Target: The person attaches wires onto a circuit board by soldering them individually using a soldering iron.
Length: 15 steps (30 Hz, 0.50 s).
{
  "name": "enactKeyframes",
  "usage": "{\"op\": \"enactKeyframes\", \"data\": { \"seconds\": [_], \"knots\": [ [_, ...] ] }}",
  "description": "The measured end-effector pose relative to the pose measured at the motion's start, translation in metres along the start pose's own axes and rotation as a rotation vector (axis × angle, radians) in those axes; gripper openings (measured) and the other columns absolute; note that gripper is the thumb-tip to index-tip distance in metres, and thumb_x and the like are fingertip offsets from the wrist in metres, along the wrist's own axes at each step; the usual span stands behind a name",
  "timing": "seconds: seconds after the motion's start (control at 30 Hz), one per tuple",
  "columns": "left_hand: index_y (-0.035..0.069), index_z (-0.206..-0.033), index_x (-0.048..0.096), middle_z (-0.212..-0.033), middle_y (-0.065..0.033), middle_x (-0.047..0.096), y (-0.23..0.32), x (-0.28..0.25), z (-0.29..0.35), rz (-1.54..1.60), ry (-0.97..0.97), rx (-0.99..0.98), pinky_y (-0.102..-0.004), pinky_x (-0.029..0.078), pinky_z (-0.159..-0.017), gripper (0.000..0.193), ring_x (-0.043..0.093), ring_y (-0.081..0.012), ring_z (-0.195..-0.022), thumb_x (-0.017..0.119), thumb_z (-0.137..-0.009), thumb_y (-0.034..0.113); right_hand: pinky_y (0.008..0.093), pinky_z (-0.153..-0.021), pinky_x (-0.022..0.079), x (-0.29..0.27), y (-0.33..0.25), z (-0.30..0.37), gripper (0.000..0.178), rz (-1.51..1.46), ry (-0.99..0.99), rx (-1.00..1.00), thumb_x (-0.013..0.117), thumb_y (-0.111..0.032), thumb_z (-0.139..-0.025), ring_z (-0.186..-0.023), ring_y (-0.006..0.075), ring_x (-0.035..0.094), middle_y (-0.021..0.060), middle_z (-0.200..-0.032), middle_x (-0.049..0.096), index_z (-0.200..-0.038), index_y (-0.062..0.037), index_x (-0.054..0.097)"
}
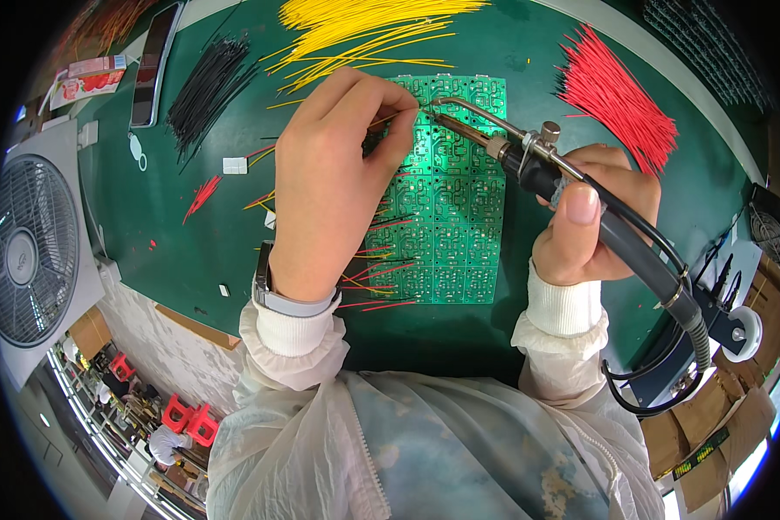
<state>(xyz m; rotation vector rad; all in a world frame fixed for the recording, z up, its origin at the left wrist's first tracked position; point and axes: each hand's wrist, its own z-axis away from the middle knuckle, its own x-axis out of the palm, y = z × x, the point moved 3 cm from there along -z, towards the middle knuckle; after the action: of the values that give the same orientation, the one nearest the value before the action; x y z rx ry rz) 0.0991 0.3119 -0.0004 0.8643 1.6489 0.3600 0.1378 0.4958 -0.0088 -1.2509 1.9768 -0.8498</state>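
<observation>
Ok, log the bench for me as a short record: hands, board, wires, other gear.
board: green, flat on the green table, loose wires along its left side
right hand: gripping the soldering iron
left hand: over the board's upper left, fingertips beside the iron's tip; what they pinch is too small to tell
wire bundles: yellow at top, black upper left, red upper right
other gear: phone upper left, fan far left

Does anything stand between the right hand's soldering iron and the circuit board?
Nothing visible does. The right hand holds the iron with its tip over the board's upper part. The left hand's fingertips are close on the tip's left; contact can't be told.
</observation>
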Motion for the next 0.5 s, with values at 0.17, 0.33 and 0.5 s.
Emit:
{"op": "enactKeyframes", "data": {
  "seconds": [0.17, 0.33, 0.5],
  "knots": [
    [-0.001, -0.088, 0.064, -0.082, -0.0074, 0.064, 0.0006, 0.0002, 0.0003, -0.004, 0.003, 0.004, -0.028, 0.048, -0.066, 0.015, 0.06, -0.0178, -0.07, 0.07, -0.076, -0.008, 0.0271, -0.046, 0.042, 0.0008, 0.0001, 0.0006, 0.034, 0.007, 0.005, -0.007, 0.062, -0.025, -0.089, -0.052, 0.0173, 0.052, 0.0193, -0.069, 0.06, -0.089, 0.0063, 0.05],
    [-0.001, -0.088, 0.064, -0.082, -0.0073, 0.063, 0.0003, 0.0001, 0.0001, -0.007, 0.0, 0.004, -0.0279, 0.048, -0.065, 0.014, 0.059, -0.0175, -0.07, 0.07, -0.077, -0.008, 0.0273, -0.047, 0.042, 0.0005, 0.0, -0.0001, 0.035, 0.004, 0.0, -0.019, 0.062, -0.026, -0.09, -0.053, 0.0176, 0.053, 0.0196, -0.07, 0.06, -0.089, 0.0066, 0.05],
    [-0.001, -0.088, 0.064, -0.081, -0.0073, 0.063, 0.0, 0.0007, -0.0001, 0.005, 0.005, 0.002, -0.0278, 0.047, -0.065, 0.014, 0.059, -0.0172, -0.07, 0.07, -0.077, -0.008, 0.0274, -0.047, 0.043, 0.0007, 0.0002, 0.0009, 0.035, -0.004, 0.015, -0.002, 0.062, -0.026, -0.091, -0.052, 0.0179, 0.054, 0.0192, -0.069, 0.06, -0.089, 0.0067, 0.05]
  ]
}}
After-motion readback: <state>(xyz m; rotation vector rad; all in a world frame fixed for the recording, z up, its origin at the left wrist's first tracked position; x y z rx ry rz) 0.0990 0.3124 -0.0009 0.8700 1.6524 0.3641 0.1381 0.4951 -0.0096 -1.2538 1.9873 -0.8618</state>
